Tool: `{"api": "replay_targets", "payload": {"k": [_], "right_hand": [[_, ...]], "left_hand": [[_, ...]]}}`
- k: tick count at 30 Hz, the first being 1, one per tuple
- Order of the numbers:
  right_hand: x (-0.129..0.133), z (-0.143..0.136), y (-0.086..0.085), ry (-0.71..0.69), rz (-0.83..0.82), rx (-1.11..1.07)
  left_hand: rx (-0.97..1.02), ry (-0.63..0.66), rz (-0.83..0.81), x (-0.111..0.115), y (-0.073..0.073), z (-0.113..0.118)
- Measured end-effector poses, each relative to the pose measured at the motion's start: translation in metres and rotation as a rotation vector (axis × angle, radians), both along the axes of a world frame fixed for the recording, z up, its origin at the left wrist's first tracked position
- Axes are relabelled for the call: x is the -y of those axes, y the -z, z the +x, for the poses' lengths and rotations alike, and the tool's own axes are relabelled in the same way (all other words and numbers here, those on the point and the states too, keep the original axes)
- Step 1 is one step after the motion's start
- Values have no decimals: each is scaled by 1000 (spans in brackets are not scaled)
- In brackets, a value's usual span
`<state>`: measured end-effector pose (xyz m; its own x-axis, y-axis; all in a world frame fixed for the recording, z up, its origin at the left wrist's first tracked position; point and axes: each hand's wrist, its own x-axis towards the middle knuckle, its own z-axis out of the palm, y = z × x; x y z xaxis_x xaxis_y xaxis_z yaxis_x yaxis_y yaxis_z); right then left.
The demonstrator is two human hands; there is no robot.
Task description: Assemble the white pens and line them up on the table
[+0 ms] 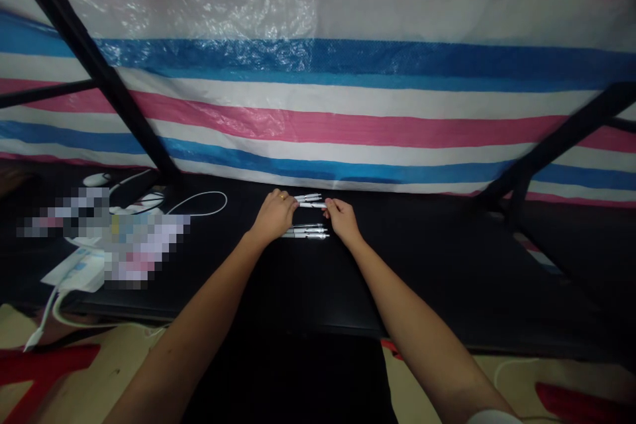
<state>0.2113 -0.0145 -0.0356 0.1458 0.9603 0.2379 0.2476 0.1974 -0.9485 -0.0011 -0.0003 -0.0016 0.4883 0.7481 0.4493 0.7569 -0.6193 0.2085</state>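
Both hands out over the black table [447, 278], near its far edge, just below the striped tarp [348, 79].

Pens: 2 groups of white pens, long axes running L-R, parallel to far edge. Far pens [309, 199] sit nearest the tarp; near pens [305, 232] lie a bit closer to the person, looks like 3, stacked side by side. The count in the far group is hard to tell, maybe 2-3.

Left hand [273, 215]: fingers curled down over the left ends of the pens, ring on 1 finger. It touches or covers those ends; can't tell if it's really pinching 1 or just resting on them.

Right hand [342, 220]: fingertips pinch the right end of 1 pen in the far group, so grasping that pen at its tip. Heel of the hand is just beside the right ends of the near pens.

Key relation: pens lie between the 2 hands, axis spanning hand to hand, each hand at 1 end. Both about equally near; R has the clearer grip.

Left side of table: white cable [199, 202] looping, some papers [74, 271] at the near left corner, blurred-out stuff. Black frame bars [99, 73] cross in front of the tarp. Red stool [40, 371] low left.
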Motion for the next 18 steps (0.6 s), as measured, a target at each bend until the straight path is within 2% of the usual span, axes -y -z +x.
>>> {"api": "replay_targets", "payload": {"k": [4, 9, 12, 18], "right_hand": [[0, 0, -1, 10, -26, 15], [0, 1, -1, 28, -18, 2], [1, 1, -2, 21, -10, -1], [4, -2, -8, 36, -38, -92]], "left_hand": [[68, 53, -18, -1, -1, -6], [81, 20, -96, 1, -3, -5], [74, 46, -88, -2, 0, -5], [261, 120, -77, -3, 1, -5]]}}
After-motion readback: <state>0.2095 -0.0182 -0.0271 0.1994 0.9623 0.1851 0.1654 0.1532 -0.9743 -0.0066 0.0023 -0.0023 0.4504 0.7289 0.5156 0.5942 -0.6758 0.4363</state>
